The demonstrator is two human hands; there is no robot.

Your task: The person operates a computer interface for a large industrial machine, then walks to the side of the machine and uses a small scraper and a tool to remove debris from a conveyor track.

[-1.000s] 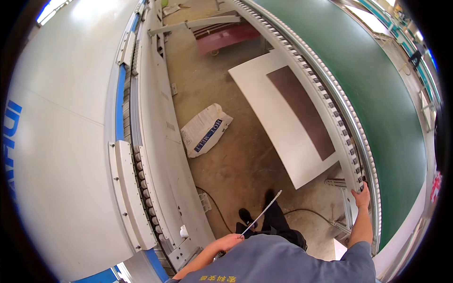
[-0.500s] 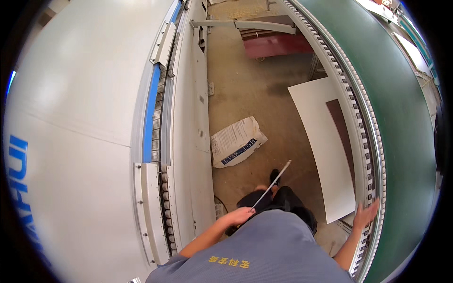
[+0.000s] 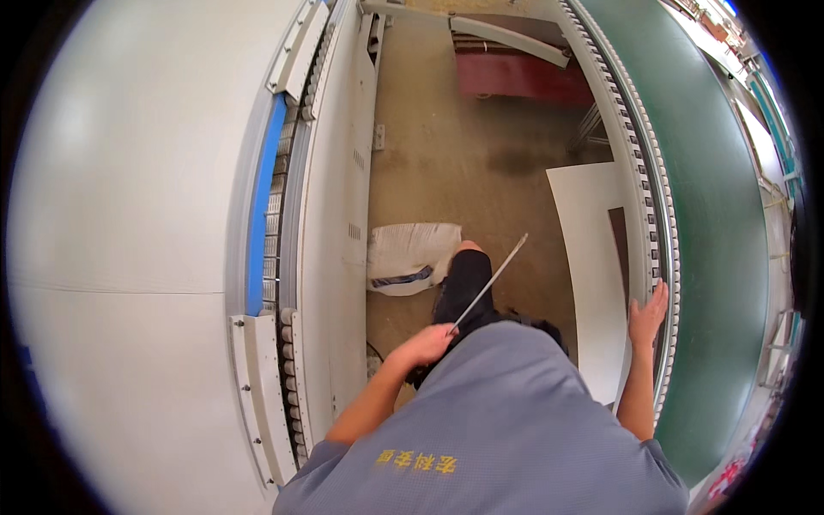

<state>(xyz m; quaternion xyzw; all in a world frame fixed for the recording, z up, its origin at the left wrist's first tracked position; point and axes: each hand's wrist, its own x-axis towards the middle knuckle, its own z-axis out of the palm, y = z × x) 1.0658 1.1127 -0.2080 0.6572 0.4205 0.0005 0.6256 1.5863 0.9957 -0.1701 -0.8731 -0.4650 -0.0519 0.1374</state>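
My left hand (image 3: 427,346) is closed around the near end of a thin, light-coloured rod (image 3: 491,281). The rod slants up and away to the right, its far tip free over the floor. My right hand (image 3: 649,318) lies with its fingers stretched out on the edge of the roller rail (image 3: 645,219) beside the green conveyor belt (image 3: 717,232). Nothing shows in that hand.
A large white machine (image 3: 129,206) with a blue strip and rollers lines the left. On the floor ahead lie a white sack (image 3: 408,243) and, to the right, a white panel (image 3: 588,257). Dark red boards (image 3: 524,77) sit farther off under a crossbar (image 3: 506,36).
I have moved forward, with one leg now stepping out by the sack. My right hand has slid forward along the rail. The rod has travelled forward in my left hand.
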